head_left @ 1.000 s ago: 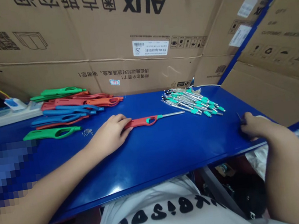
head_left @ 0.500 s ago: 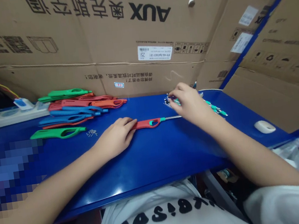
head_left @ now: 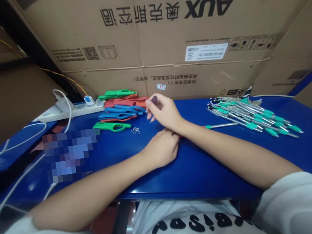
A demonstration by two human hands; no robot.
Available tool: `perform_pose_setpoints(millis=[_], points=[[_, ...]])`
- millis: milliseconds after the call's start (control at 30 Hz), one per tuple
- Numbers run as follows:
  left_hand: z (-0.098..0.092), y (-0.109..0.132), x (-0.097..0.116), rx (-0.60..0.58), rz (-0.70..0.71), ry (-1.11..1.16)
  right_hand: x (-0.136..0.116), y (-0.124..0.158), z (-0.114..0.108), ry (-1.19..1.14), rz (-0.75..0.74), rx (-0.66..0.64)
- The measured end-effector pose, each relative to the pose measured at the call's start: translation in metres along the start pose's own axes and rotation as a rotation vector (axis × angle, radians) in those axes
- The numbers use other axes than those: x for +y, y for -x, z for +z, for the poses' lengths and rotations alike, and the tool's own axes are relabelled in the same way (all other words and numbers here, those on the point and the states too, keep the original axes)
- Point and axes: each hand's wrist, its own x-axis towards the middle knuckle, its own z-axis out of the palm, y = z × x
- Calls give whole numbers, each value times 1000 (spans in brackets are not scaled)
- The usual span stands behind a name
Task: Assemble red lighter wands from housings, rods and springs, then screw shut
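Observation:
My left hand rests on the table, closed around the handle of a long-necked gas lighter. The lighter's red handle is mostly covered by my hands, while its metal tube sticks out to the right. Crossed over the left wrist area, my right hand is closed on a dark purple handle, apparently a screwdriver; its shaft is hardly visible. A small heap of screws lies left of my hands. Just behind it are lighter handle shells in green, red and blue.
Metal lighter tubes with green ends are piled on the blue table at the right. A white power strip with cables stands at the left. A large cardboard sheet forms the back wall.
My right hand has moved left from the tube pile to above my left hand, carrying the purple-handled screwdriver. My left hand stays on the lighter. The view has turned left.

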Motion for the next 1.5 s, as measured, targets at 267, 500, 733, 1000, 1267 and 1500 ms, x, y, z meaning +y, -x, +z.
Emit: perform_pose_setpoints(millis=[267,500,733,1000,1267,1500], points=[[4,4,-3,23,49,5,22,15,1,-47,-6,-123],[8,7,-5,78,58,3,21,16,2,1,-35,-174],[2,4,-4,59,55,98,19,13,3,-153,22,-72],[2,2,-5,70,66,91,19,9,4,-235,104,-51],[1,4,-2,51,37,34,14,14,0,-266,96,-249],[0,5,-1,31,25,28,16,15,3,-219,90,-235]])
